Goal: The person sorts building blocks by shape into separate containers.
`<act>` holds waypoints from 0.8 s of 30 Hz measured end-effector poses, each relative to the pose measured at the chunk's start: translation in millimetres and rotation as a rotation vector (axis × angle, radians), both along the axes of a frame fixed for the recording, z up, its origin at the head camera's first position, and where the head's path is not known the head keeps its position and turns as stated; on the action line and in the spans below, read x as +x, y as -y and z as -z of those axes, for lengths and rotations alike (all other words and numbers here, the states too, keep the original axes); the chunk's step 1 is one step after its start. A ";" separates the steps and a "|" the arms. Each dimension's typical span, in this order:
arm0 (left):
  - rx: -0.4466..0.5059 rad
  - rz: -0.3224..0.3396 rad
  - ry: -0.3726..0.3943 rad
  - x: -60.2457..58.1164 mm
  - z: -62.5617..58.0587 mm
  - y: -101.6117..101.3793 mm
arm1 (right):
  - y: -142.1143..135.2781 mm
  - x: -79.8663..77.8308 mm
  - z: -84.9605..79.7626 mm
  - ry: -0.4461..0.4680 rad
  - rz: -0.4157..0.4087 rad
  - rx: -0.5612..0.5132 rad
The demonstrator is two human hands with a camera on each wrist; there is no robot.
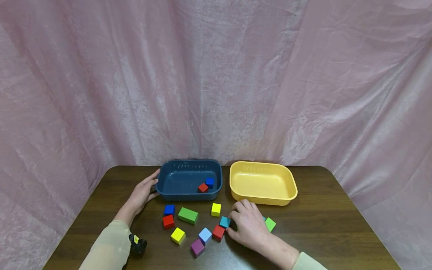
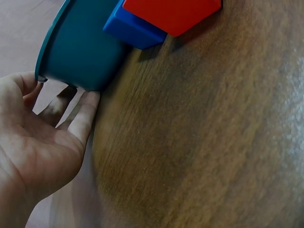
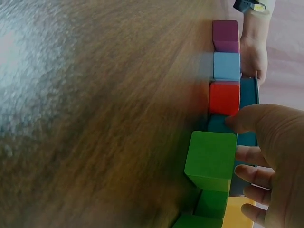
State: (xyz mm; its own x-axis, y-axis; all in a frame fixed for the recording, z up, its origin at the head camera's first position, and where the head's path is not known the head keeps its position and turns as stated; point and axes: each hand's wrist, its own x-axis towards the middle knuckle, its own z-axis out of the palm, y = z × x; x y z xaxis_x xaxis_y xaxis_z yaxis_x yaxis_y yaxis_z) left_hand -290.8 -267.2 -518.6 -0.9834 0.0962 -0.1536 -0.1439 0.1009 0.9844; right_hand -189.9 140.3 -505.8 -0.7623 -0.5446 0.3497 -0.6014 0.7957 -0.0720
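at left end of blue tray [image 1: 189, 197]: left hand [image 1: 141, 194], loosely extended | beside teal block [image 1: 225, 222]: right hand [image 1: 250, 225] (can't tell if grasping)

No text, brand, number or sign can be read in any of the three views. The one spot that looks like a label is a small yellow patch [image 1: 136, 239] on the black device [image 1: 138, 248] by the left wrist. It shows in the head view and again at the upper right of the right wrist view, and in both it is too small and blurred for any lettering to be made out.
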 end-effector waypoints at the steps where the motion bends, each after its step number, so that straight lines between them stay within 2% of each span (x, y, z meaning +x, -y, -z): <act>1: 0.001 -0.002 0.000 0.2 -0.2 -0.3 | 0.0 -0.2 0.1 0.001 0.001 -0.003; 8: -0.001 -0.001 0.006 -1.1 1.1 -1.2 | -1.8 -1.2 -1.9 -0.010 -0.005 -0.046; 14: -0.015 -0.005 0.015 -3.2 3.0 1.5 | -5.6 -1.6 -10.0 -0.020 -0.003 -0.090; 24: 0.034 -0.004 0.029 -3.7 3.4 6.1 | -11.5 -5.7 -22.0 -0.058 0.002 -0.149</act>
State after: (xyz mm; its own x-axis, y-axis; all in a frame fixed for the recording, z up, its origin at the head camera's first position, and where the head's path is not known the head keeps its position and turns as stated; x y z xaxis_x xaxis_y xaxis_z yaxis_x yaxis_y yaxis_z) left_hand -294.5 -273.3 -522.0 -0.9791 0.0978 -0.1783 -0.1723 0.0665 0.9828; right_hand -195.6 151.9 -483.8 -0.7398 -0.4813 0.4701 -0.6060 0.7802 -0.1550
